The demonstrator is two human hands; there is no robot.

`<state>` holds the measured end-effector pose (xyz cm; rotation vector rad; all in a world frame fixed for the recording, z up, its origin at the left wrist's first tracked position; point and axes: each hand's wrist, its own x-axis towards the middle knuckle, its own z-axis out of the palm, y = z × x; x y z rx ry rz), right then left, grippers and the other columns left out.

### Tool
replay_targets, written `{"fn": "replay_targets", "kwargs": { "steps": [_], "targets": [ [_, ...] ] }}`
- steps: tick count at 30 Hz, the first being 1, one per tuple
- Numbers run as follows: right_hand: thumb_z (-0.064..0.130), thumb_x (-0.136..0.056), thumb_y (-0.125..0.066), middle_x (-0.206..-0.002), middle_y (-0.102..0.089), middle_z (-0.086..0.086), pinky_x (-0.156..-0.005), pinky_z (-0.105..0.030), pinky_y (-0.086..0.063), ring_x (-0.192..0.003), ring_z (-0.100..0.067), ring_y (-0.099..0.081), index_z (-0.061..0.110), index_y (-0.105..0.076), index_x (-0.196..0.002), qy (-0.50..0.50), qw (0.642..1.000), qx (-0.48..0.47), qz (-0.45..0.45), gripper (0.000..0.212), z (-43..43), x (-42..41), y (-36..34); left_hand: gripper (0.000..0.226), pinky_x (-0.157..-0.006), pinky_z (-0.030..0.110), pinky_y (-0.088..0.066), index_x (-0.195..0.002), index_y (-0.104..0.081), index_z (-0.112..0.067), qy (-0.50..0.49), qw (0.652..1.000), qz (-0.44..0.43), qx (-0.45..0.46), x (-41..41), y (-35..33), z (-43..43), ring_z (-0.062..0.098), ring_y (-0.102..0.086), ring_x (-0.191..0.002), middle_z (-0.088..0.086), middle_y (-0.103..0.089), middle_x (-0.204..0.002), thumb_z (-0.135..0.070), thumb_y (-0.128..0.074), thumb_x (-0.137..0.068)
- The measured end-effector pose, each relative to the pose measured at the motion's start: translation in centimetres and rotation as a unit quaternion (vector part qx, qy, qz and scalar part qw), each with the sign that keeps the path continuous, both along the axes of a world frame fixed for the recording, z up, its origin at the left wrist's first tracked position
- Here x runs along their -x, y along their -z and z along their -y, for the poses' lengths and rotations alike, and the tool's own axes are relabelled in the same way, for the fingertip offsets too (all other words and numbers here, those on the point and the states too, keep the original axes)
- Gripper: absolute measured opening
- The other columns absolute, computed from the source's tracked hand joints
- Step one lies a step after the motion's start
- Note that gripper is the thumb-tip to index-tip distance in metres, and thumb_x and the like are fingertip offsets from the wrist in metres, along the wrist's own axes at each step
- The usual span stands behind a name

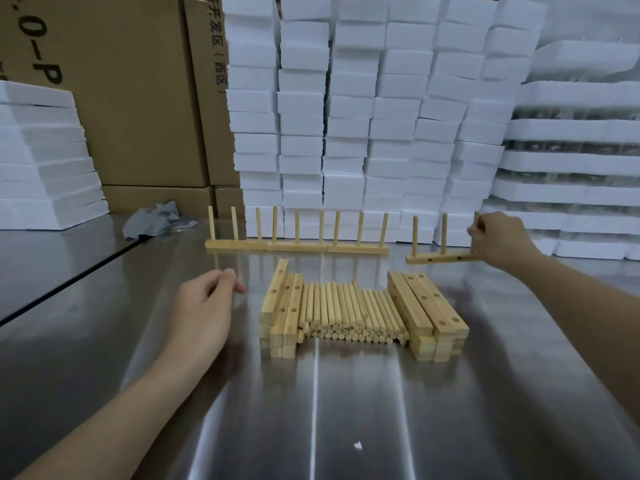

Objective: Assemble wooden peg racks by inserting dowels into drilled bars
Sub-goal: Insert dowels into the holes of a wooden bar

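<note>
A pile of loose dowels lies mid-table between two stacks of drilled bars, one on the left and one on the right. Behind them a row of three finished racks stands with upright pegs. To the right, a fourth rack holds three dowels. My right hand grips its rightmost dowel, and the bar's right end looks slightly raised. My left hand hovers left of the pile, fingers loosely curled, holding nothing.
The steel table carries a small white scrap near the front. A crumpled grey cloth lies at the back left. White foam blocks and cardboard boxes are stacked behind the table.
</note>
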<state>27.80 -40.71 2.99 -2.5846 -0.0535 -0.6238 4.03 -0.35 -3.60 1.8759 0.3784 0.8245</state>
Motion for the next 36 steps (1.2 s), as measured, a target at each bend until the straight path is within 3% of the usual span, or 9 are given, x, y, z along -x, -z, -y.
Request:
{"fn": "replay_targets", "kwargs": {
  "steps": [4, 9, 11, 16, 26, 31, 36],
  "targets": [
    [0.016, -0.105, -0.052, -0.073, -0.055, -0.013, -0.055, -0.035, -0.034, -0.067, -0.028, -0.051, 0.005, -0.052, -0.071, 0.031, 0.999, 0.018, -0.006, 0.035, 0.2, -3.6, 2.7, 0.041, -0.058, 0.033, -0.031, -0.075, -0.074, -0.022, 0.005, 1.000, -0.005, -0.005, -0.6, 0.4, -0.4, 0.006, -0.041, -0.047, -0.007, -0.046, -0.052, -0.032, -0.054, -0.110],
    [0.018, -0.106, -0.053, -0.073, -0.053, -0.010, -0.069, -0.039, -0.041, -0.079, -0.035, -0.053, 0.002, -0.058, -0.079, 0.042, 0.999, -0.008, 0.004, 0.032, -0.7, -6.4, 4.5, 0.041, -0.064, 0.037, -0.037, -0.074, -0.076, -0.033, 0.014, 1.000, 0.004, 0.013, -1.0, 0.9, -1.0, 0.003, -0.048, -0.051, -0.017, -0.057, -0.053, -0.032, -0.056, -0.110],
    [0.020, -0.107, -0.051, -0.079, -0.056, -0.012, -0.071, -0.039, -0.041, -0.081, -0.036, -0.054, 0.004, -0.058, -0.082, 0.031, 0.999, -0.015, 0.007, 0.030, -1.2, -7.1, 4.7, 0.039, -0.069, 0.040, -0.039, -0.075, -0.076, -0.032, 0.022, 1.000, 0.001, 0.010, -1.2, 1.2, -1.4, 0.006, -0.051, -0.062, -0.019, -0.058, -0.055, -0.034, -0.056, -0.109],
    [0.023, -0.108, -0.048, -0.076, -0.054, -0.008, -0.069, -0.038, -0.040, -0.083, -0.036, -0.055, 0.009, -0.054, -0.080, 0.018, 0.999, -0.024, 0.013, 0.031, -1.5, -8.7, 5.1, 0.036, -0.067, 0.038, -0.037, -0.083, -0.078, -0.027, 0.038, 0.999, -0.013, 0.008, -1.6, 1.9, -2.0, 0.024, -0.039, -0.062, 0.004, -0.039, -0.065, -0.041, -0.057, -0.108],
    [0.024, -0.109, -0.047, -0.082, -0.056, -0.007, -0.072, -0.038, -0.039, -0.085, -0.033, -0.052, 0.008, -0.057, -0.087, -0.007, 0.999, -0.022, 0.024, 0.029, -1.4, -9.9, 5.4, 0.037, -0.067, 0.039, -0.038, -0.089, -0.079, -0.027, 0.040, 0.999, -0.019, -0.011, -1.4, 2.0, -2.3, 0.022, -0.039, -0.061, 0.002, -0.039, -0.065, -0.050, -0.055, -0.104],
    [0.023, -0.109, -0.047, -0.082, -0.058, -0.008, -0.073, -0.038, -0.040, -0.084, -0.033, -0.054, 0.007, -0.058, -0.088, -0.018, 0.999, -0.022, 0.017, 0.028, -1.5, -9.9, 5.0, 0.054, -0.067, 0.039, -0.038, -0.089, -0.079, -0.025, 0.043, 0.999, -0.022, -0.007, -1.5, 2.0, -2.4, 0.022, -0.038, -0.059, 0.001, -0.037, -0.062, -0.071, -0.051, -0.084],
    [0.020, -0.109, -0.046, -0.082, -0.059, -0.010, -0.071, -0.038, -0.039, -0.082, -0.033, -0.054, 0.010, -0.054, -0.083, -0.021, 0.999, -0.026, 0.013, 0.029, -1.7, -9.9, 5.0, 0.056, -0.067, 0.041, -0.037, -0.086, -0.078, -0.023, 0.044, 0.999, -0.022, -0.004, -1.5, 1.9, -2.3, 0.022, -0.037, -0.060, 0.004, -0.036, -0.061, -0.072, -0.051, -0.081]
  ]
}}
